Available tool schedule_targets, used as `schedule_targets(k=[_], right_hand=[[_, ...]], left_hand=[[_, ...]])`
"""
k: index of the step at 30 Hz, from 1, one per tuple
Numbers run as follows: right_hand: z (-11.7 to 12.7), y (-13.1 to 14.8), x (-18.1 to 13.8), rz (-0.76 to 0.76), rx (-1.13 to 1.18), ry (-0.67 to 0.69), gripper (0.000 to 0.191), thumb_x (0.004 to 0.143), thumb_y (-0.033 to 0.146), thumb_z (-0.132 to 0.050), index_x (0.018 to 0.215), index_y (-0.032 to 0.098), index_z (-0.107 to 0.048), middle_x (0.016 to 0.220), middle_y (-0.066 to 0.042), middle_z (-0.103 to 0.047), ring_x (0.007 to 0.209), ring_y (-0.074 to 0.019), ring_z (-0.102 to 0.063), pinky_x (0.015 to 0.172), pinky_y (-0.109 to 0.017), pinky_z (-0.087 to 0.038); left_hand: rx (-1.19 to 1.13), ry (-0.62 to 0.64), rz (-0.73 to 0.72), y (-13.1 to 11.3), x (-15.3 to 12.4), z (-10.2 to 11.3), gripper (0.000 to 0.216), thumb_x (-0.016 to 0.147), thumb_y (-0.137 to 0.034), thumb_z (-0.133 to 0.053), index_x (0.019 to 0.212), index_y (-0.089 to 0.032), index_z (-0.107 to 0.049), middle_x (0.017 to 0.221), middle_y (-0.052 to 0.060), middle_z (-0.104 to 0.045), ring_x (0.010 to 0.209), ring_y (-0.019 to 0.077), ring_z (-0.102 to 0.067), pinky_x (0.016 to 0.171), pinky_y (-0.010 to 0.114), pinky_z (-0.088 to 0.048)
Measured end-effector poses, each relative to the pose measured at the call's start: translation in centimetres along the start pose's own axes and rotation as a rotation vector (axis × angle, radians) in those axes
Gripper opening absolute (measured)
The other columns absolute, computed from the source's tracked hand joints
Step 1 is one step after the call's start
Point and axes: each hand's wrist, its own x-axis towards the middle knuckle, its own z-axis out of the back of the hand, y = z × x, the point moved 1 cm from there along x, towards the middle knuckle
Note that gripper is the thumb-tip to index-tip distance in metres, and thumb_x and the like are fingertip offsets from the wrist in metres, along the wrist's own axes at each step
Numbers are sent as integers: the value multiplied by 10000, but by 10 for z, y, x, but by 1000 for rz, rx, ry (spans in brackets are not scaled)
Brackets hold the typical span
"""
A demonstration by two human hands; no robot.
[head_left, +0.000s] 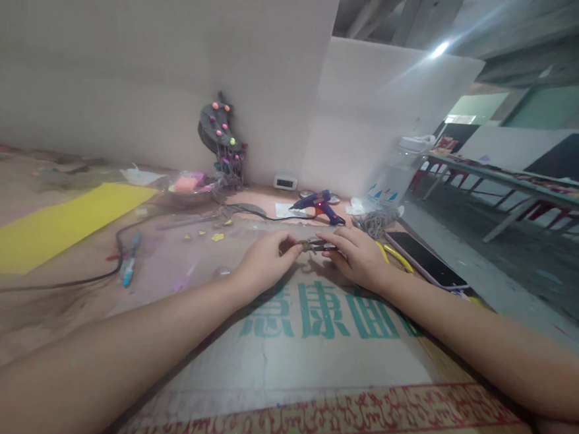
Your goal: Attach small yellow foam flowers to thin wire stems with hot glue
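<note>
My left hand (273, 261) is closed, thumb and fingers pinching a small olive-brown piece (305, 245) whose kind I cannot make out. My right hand (356, 252) is wrapped around what looks like a pair of pliers (325, 245). Their dark jaws point left and meet the small piece. Yellow curved handles (397, 257) show beyond the right hand and seem to belong to the same tool. Both hands are held just above a printed cardboard sheet (300, 368) with green characters.
Behind the hands lies a blue glue gun (321, 205), its cord running left. A phone (427, 260) and grey yarn (376, 223) are at right. A decorated grey crescent (220, 129) stands by the wall. Yellow sheet (62, 223), pens (131, 261) and a bowl (191, 187) are at left.
</note>
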Motion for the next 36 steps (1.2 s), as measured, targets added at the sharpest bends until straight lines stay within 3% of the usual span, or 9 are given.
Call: schedule_targets(k=[13, 21, 26, 30, 36], right_hand=[[-2, 0, 1, -24, -8, 39, 296, 945, 242, -466, 1199, 131, -570, 895, -110, -656, 813, -227, -581, 728, -357, -482], [-2, 0, 2, -73, 12, 66, 293, 926, 248, -480, 1182, 158, -593, 933, -115, -661, 875, -246, -597, 761, -383, -486], [-6, -5, 3, -267, 58, 124, 350, 922, 270, -493, 1256, 196, -566, 1035, -107, -678, 926, -246, -626, 789, -380, -496], [-12, -15, 1, -494, 116, 176, 351, 909, 304, -521, 1238, 199, -588, 1044, -92, -688, 869, -231, -647, 736, -351, -506], [-6, -11, 7, -484, 315, 68, 268, 916, 330, -523, 1103, 191, -655, 988, -84, -681, 948, -227, -626, 827, -383, -498]], left_hand=[[51, 16, -45, -3, -2, 0, 185, 877, -329, -506, 854, -186, -621, 851, 17, -676, 770, 173, -587, 669, 286, -406], [-71, -124, 54, 1, 3, 4, 190, 875, -334, -502, 854, -179, -609, 836, 16, -665, 756, 165, -579, 693, 277, -419], [-153, -243, 48, 5, 6, 7, 198, 880, -345, -498, 896, -175, -598, 837, 21, -657, 770, 164, -593, 707, 274, -439], [-243, -179, 56, 2, 3, 6, 197, 876, -370, -515, 908, -184, -572, 812, 16, -670, 756, 164, -633, 710, 280, -466], [-225, -46, 75, -7, -1, 5, 183, 859, -353, -533, 812, -180, -566, 760, 11, -685, 707, 161, -650, 673, 273, -480]])
